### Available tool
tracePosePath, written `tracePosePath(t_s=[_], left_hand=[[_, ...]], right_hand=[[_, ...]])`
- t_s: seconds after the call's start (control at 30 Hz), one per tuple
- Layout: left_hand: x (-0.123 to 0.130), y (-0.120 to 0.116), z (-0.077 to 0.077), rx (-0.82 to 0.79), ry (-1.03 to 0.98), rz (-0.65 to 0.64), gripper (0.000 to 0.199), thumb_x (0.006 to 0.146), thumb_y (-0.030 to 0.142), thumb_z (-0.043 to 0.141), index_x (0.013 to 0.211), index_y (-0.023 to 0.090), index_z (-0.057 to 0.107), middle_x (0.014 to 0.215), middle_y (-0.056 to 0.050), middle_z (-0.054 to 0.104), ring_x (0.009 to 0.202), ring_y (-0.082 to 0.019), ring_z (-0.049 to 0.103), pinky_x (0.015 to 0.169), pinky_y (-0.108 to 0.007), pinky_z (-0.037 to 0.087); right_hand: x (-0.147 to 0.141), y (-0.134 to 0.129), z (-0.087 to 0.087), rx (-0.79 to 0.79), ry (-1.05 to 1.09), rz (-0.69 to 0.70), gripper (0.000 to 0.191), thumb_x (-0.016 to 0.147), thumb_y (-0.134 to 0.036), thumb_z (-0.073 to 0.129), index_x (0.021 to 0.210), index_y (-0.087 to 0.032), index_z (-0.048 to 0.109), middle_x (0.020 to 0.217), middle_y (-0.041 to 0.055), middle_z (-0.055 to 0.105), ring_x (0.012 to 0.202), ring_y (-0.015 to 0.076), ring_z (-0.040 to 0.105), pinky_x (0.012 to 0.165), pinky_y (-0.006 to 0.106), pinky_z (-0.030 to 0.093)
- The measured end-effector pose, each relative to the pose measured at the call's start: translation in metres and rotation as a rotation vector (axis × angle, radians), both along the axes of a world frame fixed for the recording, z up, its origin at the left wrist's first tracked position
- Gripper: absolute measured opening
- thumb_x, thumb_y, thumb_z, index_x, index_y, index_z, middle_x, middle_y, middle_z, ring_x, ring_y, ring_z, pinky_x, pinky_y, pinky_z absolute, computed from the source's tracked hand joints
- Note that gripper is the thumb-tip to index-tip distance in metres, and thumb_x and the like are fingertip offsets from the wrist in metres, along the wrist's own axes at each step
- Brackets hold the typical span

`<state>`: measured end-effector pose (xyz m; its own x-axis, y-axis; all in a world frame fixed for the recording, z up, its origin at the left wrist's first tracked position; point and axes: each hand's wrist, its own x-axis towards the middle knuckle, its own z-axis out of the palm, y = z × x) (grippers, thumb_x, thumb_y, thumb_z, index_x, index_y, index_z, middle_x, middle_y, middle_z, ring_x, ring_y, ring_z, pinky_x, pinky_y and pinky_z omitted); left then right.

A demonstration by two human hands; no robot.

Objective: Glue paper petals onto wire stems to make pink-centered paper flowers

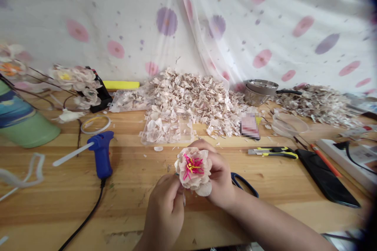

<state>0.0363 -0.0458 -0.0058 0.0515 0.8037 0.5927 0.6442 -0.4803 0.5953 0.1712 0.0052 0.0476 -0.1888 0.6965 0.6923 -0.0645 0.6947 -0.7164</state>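
A pale flower with a pink and yellow centre faces up between my two hands at the middle of the table. My left hand is closed at the flower's lower left, its thumb and fingers pressed together beneath the petals. Behind and to the right of the bloom, my right hand is closed round it, its fingertips partly hidden by petals. The blue handles of scissors show beside my right wrist.
A blue glue gun with a cord lies left. Behind are a petal pile and a clear divided box. A cutter, a black phone and a power strip lie right. A green vase stands far left.
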Motion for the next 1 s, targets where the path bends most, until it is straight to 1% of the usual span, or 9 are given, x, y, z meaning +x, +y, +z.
tracePosePath(t_s=[0.37, 0.47, 0.53, 0.6, 0.7, 0.77, 0.83, 0.9, 1.0], left_hand=[[0.001, 0.001, 0.003, 0.011, -0.005, -0.006, 0.025, 0.074, 0.002, 0.04, 0.065, 0.022, 0.052, 0.054, 0.003, 0.058, 0.049, -0.015, 0.059, 0.047, -0.021, 0.045], [-0.001, 0.001, 0.0, 0.004, -0.04, 0.001, 0.024, 0.077, 0.003, 0.043, 0.068, 0.022, 0.055, 0.055, 0.003, 0.06, 0.049, -0.015, 0.061, 0.05, -0.021, 0.048], [-0.002, 0.0, -0.001, 0.029, -0.058, 0.003, 0.025, 0.078, 0.003, 0.044, 0.075, 0.022, 0.061, 0.062, 0.001, 0.066, 0.055, -0.016, 0.065, 0.053, -0.022, 0.051], [-0.004, 0.0, -0.003, 0.056, -0.069, -0.005, 0.028, 0.079, 0.003, 0.045, 0.082, 0.022, 0.065, 0.072, -0.001, 0.072, 0.061, -0.018, 0.068, 0.057, -0.023, 0.054], [-0.007, 0.001, -0.005, 0.091, -0.096, 0.0, 0.03, 0.081, 0.003, 0.047, 0.088, 0.022, 0.068, 0.079, -0.002, 0.075, 0.069, -0.018, 0.072, 0.061, -0.023, 0.057], [-0.01, 0.001, -0.007, 0.102, -0.13, 0.034, 0.026, 0.083, 0.004, 0.05, 0.091, 0.021, 0.069, 0.079, -0.002, 0.075, 0.073, -0.018, 0.073, 0.063, -0.022, 0.059], [-0.012, 0.001, -0.009, 0.106, -0.158, 0.087, 0.023, 0.085, 0.006, 0.054, 0.095, 0.019, 0.071, 0.082, -0.003, 0.077, 0.076, -0.018, 0.075, 0.066, -0.021, 0.059], [-0.014, 0.001, -0.01, 0.099, -0.173, 0.127, 0.021, 0.086, 0.007, 0.058, 0.098, 0.018, 0.072, 0.084, -0.004, 0.078, 0.078, -0.018, 0.076, 0.068, -0.02, 0.059], [-0.013, 0.001, -0.009, 0.113, -0.194, 0.134, 0.022, 0.084, 0.007, 0.06, 0.097, 0.018, 0.073, 0.087, -0.005, 0.079, 0.08, -0.018, 0.076, 0.071, -0.021, 0.06]], right_hand=[[0.002, 0.001, -0.002, 0.001, -0.008, -0.007, 0.02, 0.077, -0.031, 0.079, 0.067, -0.022, 0.065, 0.083, 0.0043, 0.066, 0.076, 0.0186, 0.062, 0.073, 0.033, 0.053], [0.002, 0.0, -0.003, -0.021, -0.024, 0.008, 0.013, 0.078, -0.028, 0.079, 0.087, -0.025, 0.071, 0.094, 0.006, 0.068, 0.088, 0.0211, 0.064, 0.081, 0.035, 0.053], [0.002, 0.001, -0.006, -0.03, -0.029, 0.026, 0.037, 0.078, -0.028, 0.079, 0.114, -0.029, 0.068, 0.104, 0.0071, 0.068, 0.097, 0.0229, 0.064, 0.087, 0.037, 0.052], [0.002, 0.004, -0.009, -0.061, -0.007, 0.099, 0.058, 0.079, -0.03, 0.077, 0.134, -0.033, 0.057, 0.11, 0.0073, 0.066, 0.099, 0.0226, 0.062, 0.086, 0.037, 0.052], [0.001, 0.01, -0.014, -0.109, 0.062, 0.29, 0.077, 0.077, -0.032, 0.079, 0.145, -0.037, 0.042, 0.116, 0.007, 0.06, 0.097, 0.021, 0.061, 0.079, 0.033, 0.053], [0.002, 0.015, -0.017, -0.134, 0.092, 0.369, 0.086, 0.074, -0.032, 0.081, 0.147, -0.036, 0.037, 0.121, 0.008, 0.056, 0.098, 0.0212, 0.059, 0.078, 0.033, 0.052], [0.003, 0.018, -0.019, -0.187, 0.119, 0.388, 0.078, 0.077, -0.032, 0.077, 0.145, -0.033, 0.04, 0.121, 0.0088, 0.056, 0.096, 0.0205, 0.058, 0.077, 0.033, 0.052], [0.003, 0.019, -0.021, -0.261, 0.172, 0.364, 0.056, 0.084, -0.033, 0.07, 0.135, -0.031, 0.049, 0.114, 0.0076, 0.059, 0.089, 0.0183, 0.058, 0.073, 0.031, 0.052], [0.002, 0.017, -0.021, -0.364, 0.231, 0.234, 0.021, 0.089, -0.037, 0.065, 0.107, -0.026, 0.063, 0.096, 0.0035, 0.064, 0.079, 0.0159, 0.059, 0.066, 0.028, 0.051]])
